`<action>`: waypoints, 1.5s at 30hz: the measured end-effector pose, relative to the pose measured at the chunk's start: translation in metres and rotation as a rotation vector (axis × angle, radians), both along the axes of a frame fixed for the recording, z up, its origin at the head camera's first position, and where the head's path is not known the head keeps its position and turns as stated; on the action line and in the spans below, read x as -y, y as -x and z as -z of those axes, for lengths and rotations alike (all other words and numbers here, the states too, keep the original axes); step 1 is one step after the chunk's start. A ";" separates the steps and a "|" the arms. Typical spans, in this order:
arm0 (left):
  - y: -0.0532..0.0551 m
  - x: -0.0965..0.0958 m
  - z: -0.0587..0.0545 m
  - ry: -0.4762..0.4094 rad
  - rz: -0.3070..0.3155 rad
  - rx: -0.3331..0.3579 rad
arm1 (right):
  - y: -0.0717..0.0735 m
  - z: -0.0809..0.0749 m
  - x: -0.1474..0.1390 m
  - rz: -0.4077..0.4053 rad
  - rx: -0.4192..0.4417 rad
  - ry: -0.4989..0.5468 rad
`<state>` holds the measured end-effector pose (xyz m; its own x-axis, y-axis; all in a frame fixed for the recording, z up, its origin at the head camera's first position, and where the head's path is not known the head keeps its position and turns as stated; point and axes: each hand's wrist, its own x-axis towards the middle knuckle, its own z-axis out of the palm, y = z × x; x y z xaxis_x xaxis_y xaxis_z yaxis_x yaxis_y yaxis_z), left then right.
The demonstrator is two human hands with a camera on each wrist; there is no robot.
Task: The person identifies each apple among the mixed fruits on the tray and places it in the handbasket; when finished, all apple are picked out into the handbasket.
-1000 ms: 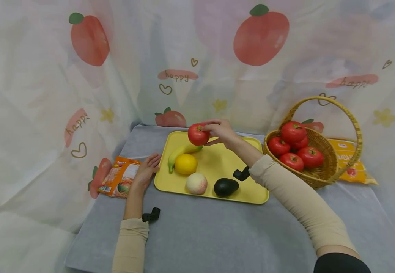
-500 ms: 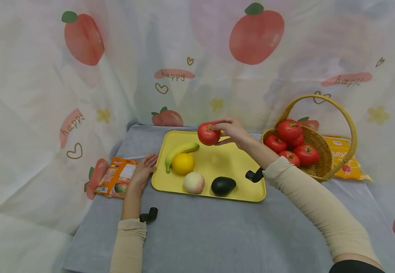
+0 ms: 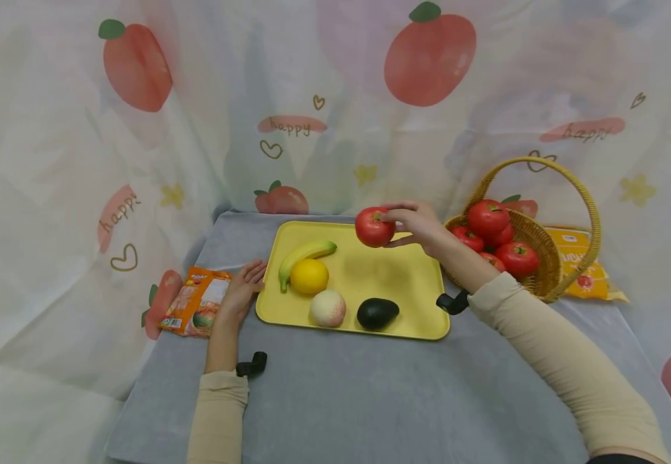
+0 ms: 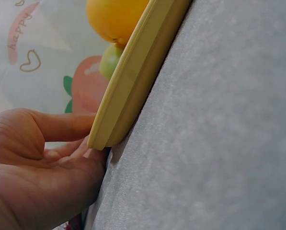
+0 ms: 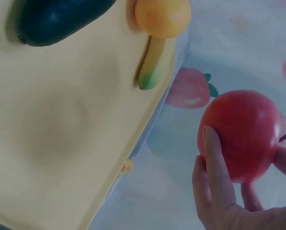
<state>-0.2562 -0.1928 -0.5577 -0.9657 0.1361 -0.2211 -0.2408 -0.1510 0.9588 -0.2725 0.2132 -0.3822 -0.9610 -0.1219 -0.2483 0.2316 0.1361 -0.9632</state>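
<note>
A red tomato (image 3: 375,227) is up in the air over the back of the yellow tray (image 3: 410,277), gripped from its right side by my right hand (image 3: 419,227). The right wrist view shows fingers and thumb spread around the tomato (image 5: 241,134). My left hand (image 3: 243,290) lies at the tray's left edge, its fingers fairly straight and touching the rim (image 4: 128,91). On the tray are a banana (image 3: 303,258), a lemon (image 3: 309,276), a peach (image 3: 328,308) and a dark avocado (image 3: 378,313).
A wicker basket (image 3: 550,264) with a tall handle holds several tomatoes (image 3: 488,217) at the right. Behind it lies a yellow snack bag (image 3: 587,270). An orange snack packet (image 3: 198,301) is left of the tray. A printed curtain (image 3: 335,58) hangs behind the grey-covered table (image 3: 335,386).
My right hand has moved right with the tomato, from above the banana to over the tray's back middle. The left hand stays at the tray's edge. The head view has shifted slightly.
</note>
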 end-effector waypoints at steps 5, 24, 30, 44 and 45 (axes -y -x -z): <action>-0.001 -0.001 0.001 0.001 -0.002 0.002 | -0.005 0.002 -0.016 0.016 -0.003 -0.003; -0.005 -0.001 -0.003 -0.014 0.017 0.003 | -0.029 0.000 -0.078 0.116 0.009 -0.057; -0.006 -0.001 -0.004 -0.026 0.022 -0.016 | -0.033 0.000 -0.093 0.153 0.036 -0.039; -0.006 -0.001 -0.005 -0.041 0.019 -0.012 | -0.039 0.007 -0.125 0.218 0.041 -0.036; -0.006 -0.001 -0.004 -0.042 0.020 -0.012 | -0.039 0.008 -0.128 0.223 0.045 -0.036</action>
<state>-0.2502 -0.1915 -0.5534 -0.9652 0.1645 -0.2034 -0.2329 -0.1863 0.9545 -0.2333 0.3409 -0.3906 -0.9509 0.1023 -0.2921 0.3027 0.1106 -0.9466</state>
